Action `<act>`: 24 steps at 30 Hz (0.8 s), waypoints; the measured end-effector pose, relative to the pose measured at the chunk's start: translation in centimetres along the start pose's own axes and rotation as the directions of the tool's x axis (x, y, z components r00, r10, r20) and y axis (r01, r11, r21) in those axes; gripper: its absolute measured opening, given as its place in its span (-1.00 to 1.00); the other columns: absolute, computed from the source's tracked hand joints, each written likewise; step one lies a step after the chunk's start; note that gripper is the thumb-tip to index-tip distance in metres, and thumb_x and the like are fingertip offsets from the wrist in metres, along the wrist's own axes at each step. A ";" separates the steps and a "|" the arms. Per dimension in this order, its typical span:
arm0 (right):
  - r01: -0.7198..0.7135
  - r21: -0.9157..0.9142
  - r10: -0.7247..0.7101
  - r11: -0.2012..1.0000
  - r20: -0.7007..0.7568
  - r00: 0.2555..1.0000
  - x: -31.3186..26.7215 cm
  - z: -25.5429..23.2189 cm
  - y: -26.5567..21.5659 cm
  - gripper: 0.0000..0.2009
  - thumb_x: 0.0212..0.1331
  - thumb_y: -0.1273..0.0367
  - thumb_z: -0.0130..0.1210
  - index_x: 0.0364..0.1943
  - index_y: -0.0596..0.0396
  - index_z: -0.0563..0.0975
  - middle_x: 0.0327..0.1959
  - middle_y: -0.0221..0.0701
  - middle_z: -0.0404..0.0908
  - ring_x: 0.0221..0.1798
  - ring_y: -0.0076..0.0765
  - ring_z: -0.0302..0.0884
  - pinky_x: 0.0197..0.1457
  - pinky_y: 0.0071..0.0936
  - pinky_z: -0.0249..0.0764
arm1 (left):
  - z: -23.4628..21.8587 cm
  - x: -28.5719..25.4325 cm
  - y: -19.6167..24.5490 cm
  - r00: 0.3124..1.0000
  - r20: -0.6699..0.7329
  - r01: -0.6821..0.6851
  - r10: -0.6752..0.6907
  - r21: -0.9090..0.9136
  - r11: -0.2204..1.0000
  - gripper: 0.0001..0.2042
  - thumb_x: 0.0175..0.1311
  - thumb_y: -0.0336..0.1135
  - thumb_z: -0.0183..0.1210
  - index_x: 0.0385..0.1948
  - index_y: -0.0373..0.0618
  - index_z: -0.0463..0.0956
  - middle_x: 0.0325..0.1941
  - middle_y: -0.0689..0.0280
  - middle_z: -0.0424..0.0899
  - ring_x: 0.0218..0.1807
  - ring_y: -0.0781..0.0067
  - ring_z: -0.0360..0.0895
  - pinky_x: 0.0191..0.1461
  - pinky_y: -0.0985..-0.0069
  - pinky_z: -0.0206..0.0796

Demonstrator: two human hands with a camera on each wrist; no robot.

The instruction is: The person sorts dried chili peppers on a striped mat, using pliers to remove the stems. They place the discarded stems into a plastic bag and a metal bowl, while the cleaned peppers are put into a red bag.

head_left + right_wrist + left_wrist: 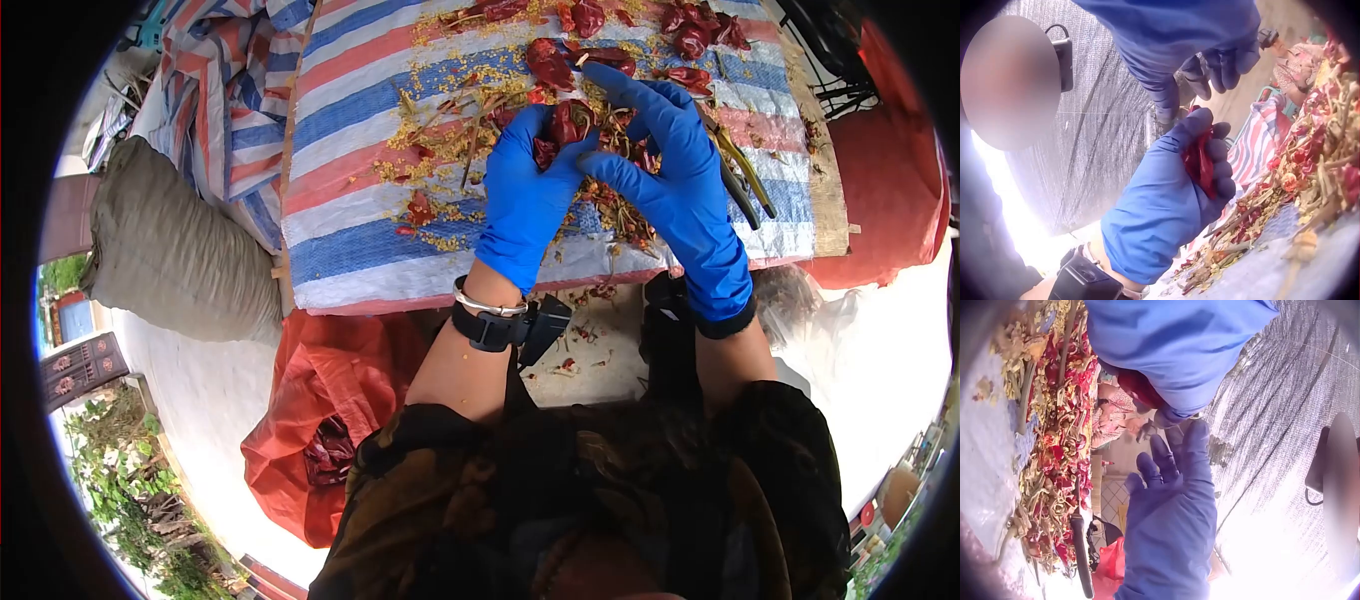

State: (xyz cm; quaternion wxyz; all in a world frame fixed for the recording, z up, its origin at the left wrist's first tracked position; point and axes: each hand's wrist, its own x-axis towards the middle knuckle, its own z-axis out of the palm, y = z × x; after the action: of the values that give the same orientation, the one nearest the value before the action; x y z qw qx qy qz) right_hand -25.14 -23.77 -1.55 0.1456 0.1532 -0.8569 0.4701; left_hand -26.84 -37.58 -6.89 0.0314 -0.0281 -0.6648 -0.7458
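My left hand point(530, 195), in a blue glove, grips a dried red chili pepper point(571, 121) above the sheet. In the right wrist view the pepper point(1199, 159) lies between the thumb and the curled fingers of the left hand point(1157, 194). My right hand point(665, 150), also gloved in blue, is beside it, its fingers extended and its thumb tip close to the left thumb. From the left wrist, the palm side of the right hand point(1172, 525) shows with nothing in it. Seeds, stems and pepper scraps point(440, 150) lie beneath both hands.
A striped sheet point(340, 205) covers the table. More dried peppers point(690, 35) lie toward its far side. A tool with yellow-and-black handles point(745, 175) rests right of the right hand. A red bag point(320, 370) with peppers inside stands below the near edge, and a full sack point(180, 245) at left.
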 end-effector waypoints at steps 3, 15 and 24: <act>-0.035 0.134 0.032 0.990 0.026 0.999 -0.3 0.4 0.9 -0.69 -0.05 0.41 0.23 -0.13 0.06 0.55 -0.22 -0.35 0.50 -0.20 -0.38 0.41 -0.11 -0.51 0.38 | -0.1 -0.4 -0.4 0.970 0.141 -0.237 0.197 0.391 0.889 -0.70 -0.02 -0.45 0.20 -0.18 -0.24 0.47 -0.31 0.27 0.60 -0.28 0.57 0.50 -0.16 0.58 0.34; -0.430 0.709 0.475 0.559 0.152 0.867 -0.8 0.4 2.1 -0.85 0.19 0.35 0.05 -0.32 0.13 0.58 -0.52 -0.53 0.56 -0.52 -0.71 0.34 -0.43 -0.71 0.26 | 0.0 -0.8 -1.0 0.865 0.404 -0.397 0.299 0.184 0.899 -0.83 0.04 -0.41 0.21 -0.30 -0.19 0.54 -0.41 0.29 0.56 -0.36 0.52 0.48 -0.24 0.58 0.30; -0.357 0.885 0.598 0.299 0.118 0.793 0.1 1.5 2.6 -0.76 0.22 0.24 0.01 -0.32 0.13 0.57 -0.50 -0.54 0.54 -0.59 -0.72 0.10 -0.55 -0.74 0.01 | 1.2 -0.8 -1.6 0.941 0.180 -0.288 0.285 -0.013 0.958 -0.86 0.06 -0.42 0.22 -0.36 -0.15 0.47 -0.46 0.24 0.49 -0.43 0.33 0.44 -0.33 0.50 0.29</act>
State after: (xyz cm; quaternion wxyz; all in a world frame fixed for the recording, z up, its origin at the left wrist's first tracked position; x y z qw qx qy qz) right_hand -26.41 -23.74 -4.26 -0.0021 -0.1158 -0.4717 0.8741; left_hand -26.20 -36.16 -8.44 0.0796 -0.1914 -0.6587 -0.7233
